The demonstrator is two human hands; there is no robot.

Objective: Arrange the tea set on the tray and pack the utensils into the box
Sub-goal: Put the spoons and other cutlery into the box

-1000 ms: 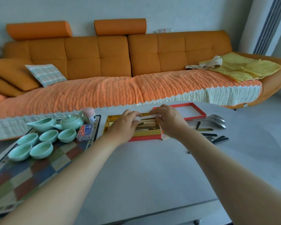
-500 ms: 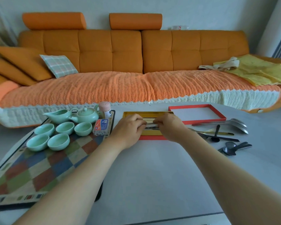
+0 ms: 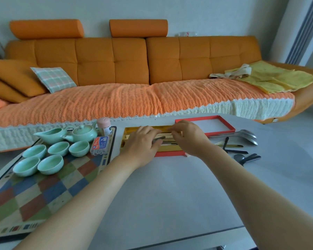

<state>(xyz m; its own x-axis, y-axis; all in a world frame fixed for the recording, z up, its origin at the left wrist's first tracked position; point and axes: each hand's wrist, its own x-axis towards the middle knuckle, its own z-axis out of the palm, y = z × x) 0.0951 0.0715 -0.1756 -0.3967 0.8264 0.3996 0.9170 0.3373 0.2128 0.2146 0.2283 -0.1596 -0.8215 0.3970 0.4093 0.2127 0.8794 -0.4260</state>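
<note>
While both hands are working in the box [image 3: 170, 153] at 12 o'clock, the left hand [image 3: 141, 141] is curling its fingers onto the utensils [image 3: 167, 141], probably seating them flat, and the right hand [image 3: 188, 138] is pinching one thin end. Spoons [image 3: 246, 136] are lying unpacked at 2 o'clock. The tea set [image 3: 58, 147] is sitting on the tray [image 3: 43, 192] at 9. A grey table [image 3: 170, 195] is carrying everything, with an orange sofa [image 3: 116, 60] beyond.

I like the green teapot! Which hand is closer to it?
Left. The left hand is over the box, just right of the teapot; the right hand is farther right, beyond it.
</note>
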